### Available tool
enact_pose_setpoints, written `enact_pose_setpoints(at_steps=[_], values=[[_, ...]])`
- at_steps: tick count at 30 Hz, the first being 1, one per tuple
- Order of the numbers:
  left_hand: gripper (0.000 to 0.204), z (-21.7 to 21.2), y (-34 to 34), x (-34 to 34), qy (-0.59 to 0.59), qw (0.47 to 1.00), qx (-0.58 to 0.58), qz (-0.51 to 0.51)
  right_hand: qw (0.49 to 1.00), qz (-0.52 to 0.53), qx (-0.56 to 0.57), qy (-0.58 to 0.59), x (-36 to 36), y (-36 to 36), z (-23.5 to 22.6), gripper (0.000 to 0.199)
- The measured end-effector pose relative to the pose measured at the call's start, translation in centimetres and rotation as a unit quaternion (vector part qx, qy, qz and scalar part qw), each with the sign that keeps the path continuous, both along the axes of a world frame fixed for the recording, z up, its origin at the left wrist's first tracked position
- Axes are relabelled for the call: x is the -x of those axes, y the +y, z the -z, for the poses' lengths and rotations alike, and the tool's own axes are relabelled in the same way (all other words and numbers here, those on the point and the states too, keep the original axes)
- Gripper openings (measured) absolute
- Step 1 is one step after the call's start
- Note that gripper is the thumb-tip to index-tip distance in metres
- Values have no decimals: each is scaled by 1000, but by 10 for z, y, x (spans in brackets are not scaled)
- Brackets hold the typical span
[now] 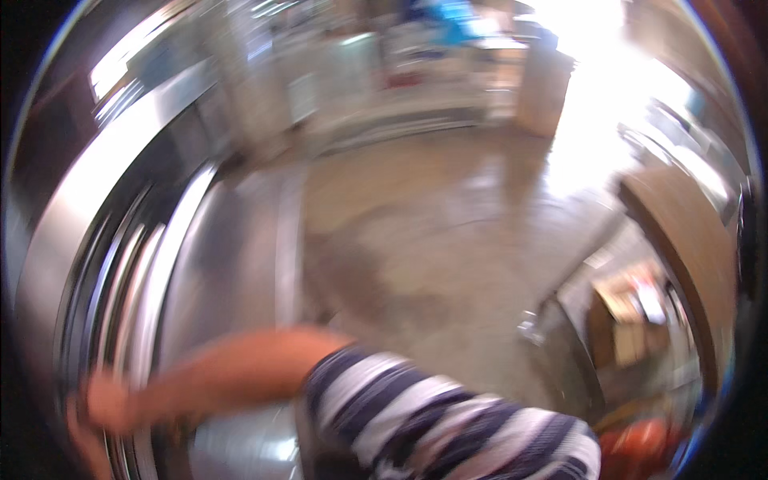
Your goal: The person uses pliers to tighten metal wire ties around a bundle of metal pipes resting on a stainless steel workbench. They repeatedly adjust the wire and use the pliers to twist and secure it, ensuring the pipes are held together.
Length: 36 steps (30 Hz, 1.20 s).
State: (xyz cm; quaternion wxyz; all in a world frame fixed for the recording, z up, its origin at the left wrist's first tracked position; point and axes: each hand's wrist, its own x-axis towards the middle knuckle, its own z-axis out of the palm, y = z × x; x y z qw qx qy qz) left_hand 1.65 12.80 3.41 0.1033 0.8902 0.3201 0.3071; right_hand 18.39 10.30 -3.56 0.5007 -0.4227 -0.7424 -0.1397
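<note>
My right arm, in a navy-and-white striped sleeve, reaches across the lower part of the view to the left. My right hand [110, 402] is at the lower left, over several long, narrow light and dark edges [132, 280] on a metal unit. Motion blur hides its fingers, so I cannot tell whether it grips anything. Just below it, a strip of skin [90, 444] runs to the lower rim. It may be part of my left hand or arm, but its fingers cannot be made out.
A shiny metal surface [232, 256] lies beside the edges, with a smooth brownish-grey floor [432, 240] beyond. At right, a brown panel [680, 232] stands by an open cardboard box [628, 332]. Something orange-red [640, 448] is at the lower right. Bright light glares at the far right.
</note>
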Motion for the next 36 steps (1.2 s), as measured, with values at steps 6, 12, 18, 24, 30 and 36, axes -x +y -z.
enact_pose_setpoints(at_steps=[6,12,18,24,30,36], values=[[20,3,-38,-36,39,991,-128,29,991,-30,-78,-107,-58,-52,-4,19],[26,4,-59,-18,23,999,-21,-17,980,-150,-118,-51,-47,-59,-6,10],[29,5,-56,-27,6,1000,-18,13,984,-139,-80,-79,-60,-61,-17,9],[30,6,-63,-34,27,998,-24,-49,980,-168,-25,-108,-67,-58,-25,14],[33,14,-68,-33,-20,997,-24,-75,978,-161,-60,-120,-70,-57,-25,19],[34,16,-71,-33,-39,994,-59,-89,969,-171,-112,-141,-71,-55,-20,24]])
